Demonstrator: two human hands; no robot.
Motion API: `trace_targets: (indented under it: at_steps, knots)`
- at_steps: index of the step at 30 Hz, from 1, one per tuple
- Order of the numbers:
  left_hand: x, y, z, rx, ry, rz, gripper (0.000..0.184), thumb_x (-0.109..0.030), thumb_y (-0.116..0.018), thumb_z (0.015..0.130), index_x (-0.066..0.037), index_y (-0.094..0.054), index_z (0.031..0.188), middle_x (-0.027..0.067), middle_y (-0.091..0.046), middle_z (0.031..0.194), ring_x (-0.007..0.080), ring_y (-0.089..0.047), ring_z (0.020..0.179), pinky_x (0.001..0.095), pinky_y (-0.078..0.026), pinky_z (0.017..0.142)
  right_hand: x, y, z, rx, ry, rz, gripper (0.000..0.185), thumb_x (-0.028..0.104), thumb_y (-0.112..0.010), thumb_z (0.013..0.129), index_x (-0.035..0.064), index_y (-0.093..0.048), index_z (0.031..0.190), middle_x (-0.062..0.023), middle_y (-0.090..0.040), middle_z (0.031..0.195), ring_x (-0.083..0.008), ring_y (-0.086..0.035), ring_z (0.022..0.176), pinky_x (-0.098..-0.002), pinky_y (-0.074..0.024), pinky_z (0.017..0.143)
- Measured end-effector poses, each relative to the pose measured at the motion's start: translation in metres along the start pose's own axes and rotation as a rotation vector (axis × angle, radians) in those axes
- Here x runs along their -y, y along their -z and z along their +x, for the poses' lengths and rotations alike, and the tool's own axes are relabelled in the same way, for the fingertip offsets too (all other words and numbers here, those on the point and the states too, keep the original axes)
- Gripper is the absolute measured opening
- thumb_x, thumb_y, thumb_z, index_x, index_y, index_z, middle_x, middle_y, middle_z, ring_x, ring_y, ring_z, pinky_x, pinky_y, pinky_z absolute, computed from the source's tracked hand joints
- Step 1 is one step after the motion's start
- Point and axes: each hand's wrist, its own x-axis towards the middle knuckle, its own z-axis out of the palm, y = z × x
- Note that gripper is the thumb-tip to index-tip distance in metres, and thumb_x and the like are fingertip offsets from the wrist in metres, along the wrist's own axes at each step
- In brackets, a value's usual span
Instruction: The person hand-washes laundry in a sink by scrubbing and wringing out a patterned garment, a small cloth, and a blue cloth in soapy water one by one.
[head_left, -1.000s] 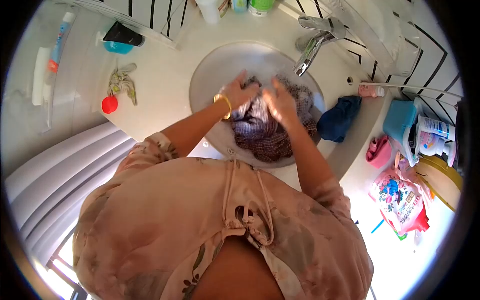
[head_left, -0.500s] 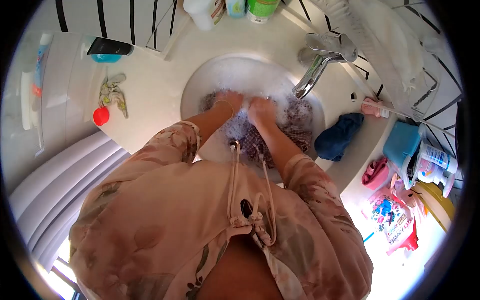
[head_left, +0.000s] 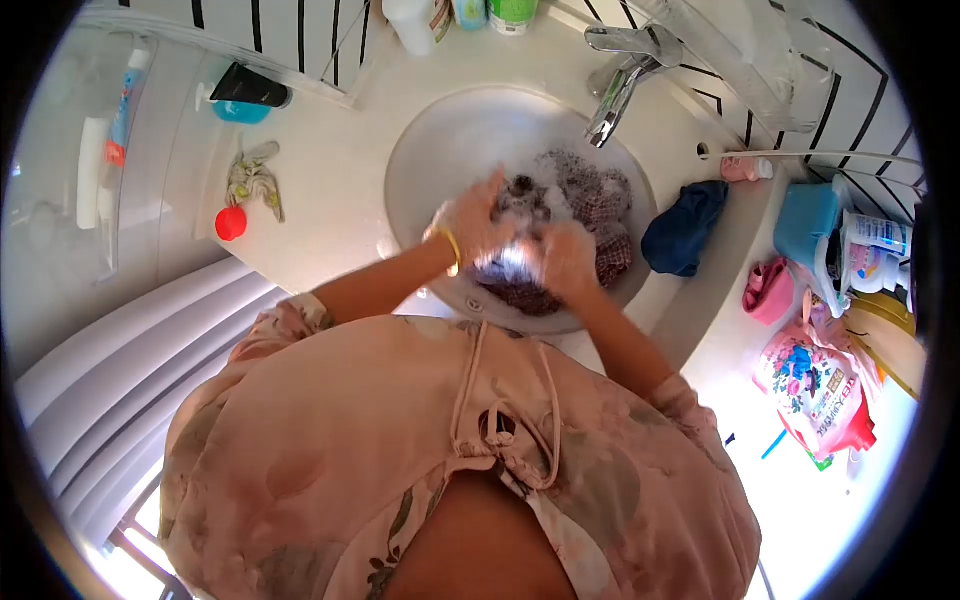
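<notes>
A wet, dark checked cloth (head_left: 612,250) lies bunched and soapy in the round white washbasin (head_left: 425,140). At its left side, my left hand (head_left: 474,220), with a yellow bracelet at the wrist, is closed on a foamy part of the cloth. My right hand (head_left: 566,260) grips the same cloth a little to the right, with suds on the skin. Between the two hands a stretch of the fabric shows, bright and blurred. The fingertips are partly hidden by the cloth and foam.
A chrome faucet (head_left: 622,90) reaches over the basin's back right rim. Dark blue cloth (head_left: 686,228) lies on the right counter. A red cap (head_left: 230,223) and a patterned rag (head_left: 254,183) lie at left. Bottles (head_left: 415,25) stand behind; a pink detergent bag (head_left: 815,385) is at right.
Both hands have come up out of the thick suds and nearer to me, bringing part of the checked cloth with them. Less foam shows in the basin. The view has shifted slightly.
</notes>
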Motion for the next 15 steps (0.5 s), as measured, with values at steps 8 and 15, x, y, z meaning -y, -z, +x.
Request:
trace_targets:
  at_steps: [8,15]
  knots:
    - [0.032,-0.054,0.016,-0.083,-0.005,0.489,0.043,-0.032,-0.053,0.076,-0.01,-0.054,0.113,0.0196,-0.04,0.126,0.033,-0.041,0.115,0.0476,-0.034,0.093,-0.023,-0.062,0.024,-0.24,0.029,-0.174,0.029,0.031,-0.063,0.07,0.0107,-0.063,0.09,-0.0159,-0.048,0.115,-0.0312,-0.049,0.101,-0.0428,-0.0443,0.077]
    - [0.06,-0.065,0.113,0.168,0.199,0.555,0.029,-0.019,-0.046,0.082,-0.006,-0.059,0.105,0.0179,-0.057,0.107,0.0343,-0.055,0.099,0.0453,-0.043,0.083,-0.018,-0.035,0.122,0.141,-0.428,0.083,0.037,0.032,-0.05,0.079,0.0059,-0.06,0.104,-0.0223,-0.053,0.114,-0.0343,-0.052,0.104,-0.0438,-0.042,0.086]
